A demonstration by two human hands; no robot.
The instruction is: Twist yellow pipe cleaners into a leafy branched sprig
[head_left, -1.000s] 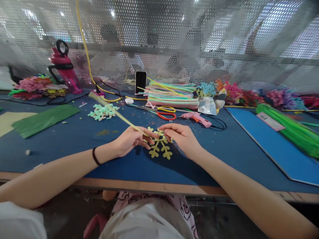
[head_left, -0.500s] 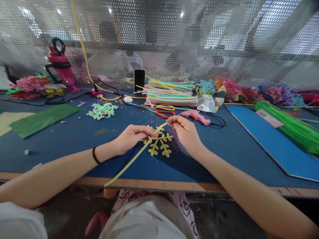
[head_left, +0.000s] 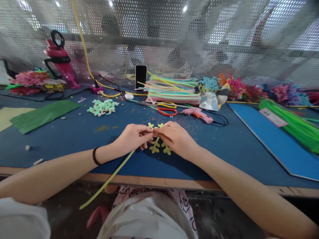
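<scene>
Fuzzy pipe cleaner (head_left: 107, 182), matt blue mat (head_left: 74, 139)

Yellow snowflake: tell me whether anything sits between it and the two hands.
Nothing visible does. Left hand and right hand both pinch the snowflake at its middle, with the yellow stem trailing down past the table edge.

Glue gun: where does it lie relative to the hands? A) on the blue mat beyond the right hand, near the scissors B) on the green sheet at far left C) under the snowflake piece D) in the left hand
A: the pink glue gun lies on the blue mat beyond the right hand, just right of the scissors; no hand touches it.
</scene>
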